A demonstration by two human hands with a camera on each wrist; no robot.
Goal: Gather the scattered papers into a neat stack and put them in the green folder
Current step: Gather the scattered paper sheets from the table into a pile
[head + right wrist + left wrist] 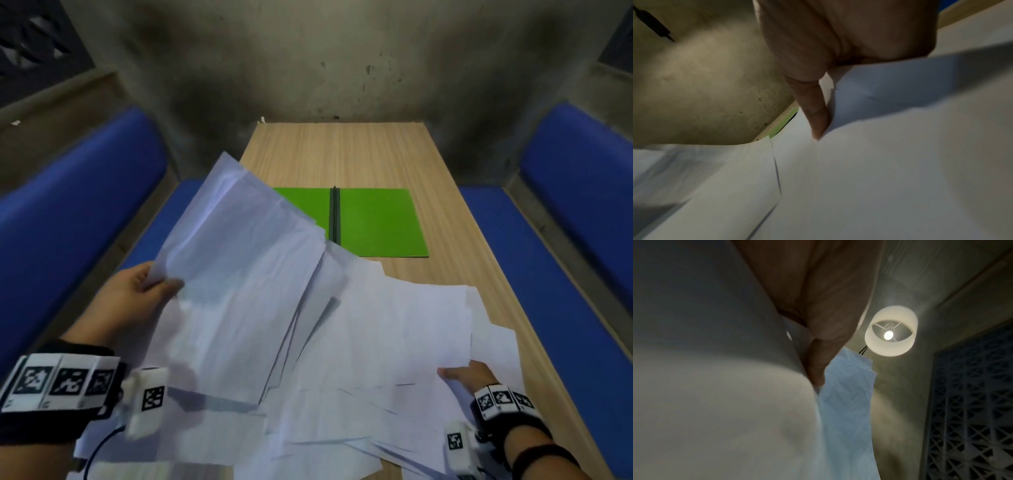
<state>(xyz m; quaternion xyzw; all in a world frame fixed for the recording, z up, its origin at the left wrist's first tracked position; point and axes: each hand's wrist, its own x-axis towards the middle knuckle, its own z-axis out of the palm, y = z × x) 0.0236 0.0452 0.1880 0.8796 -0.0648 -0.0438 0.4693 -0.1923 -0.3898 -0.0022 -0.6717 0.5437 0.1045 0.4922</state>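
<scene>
My left hand [161, 286] pinches the left edge of a loose bundle of white papers [239, 274] and holds it tilted above the table's left side. In the left wrist view the thumb [818, 363] presses on those sheets [844, 402]. My right hand [452, 373] grips the near corner of a white sheet [404, 325] lying on the scattered pile; its thumb [816, 113] lies on top of the paper [879, 162]. The green folder [376, 222] lies open and flat beyond the papers, and the raised bundle hides its left half.
The wooden table [342, 154] is narrow, with blue padded benches [565, 274] on both sides and a grey wall at its far end. More sheets [325, 445] overhang the near edge. A lit hanging lamp [891, 331] shows overhead.
</scene>
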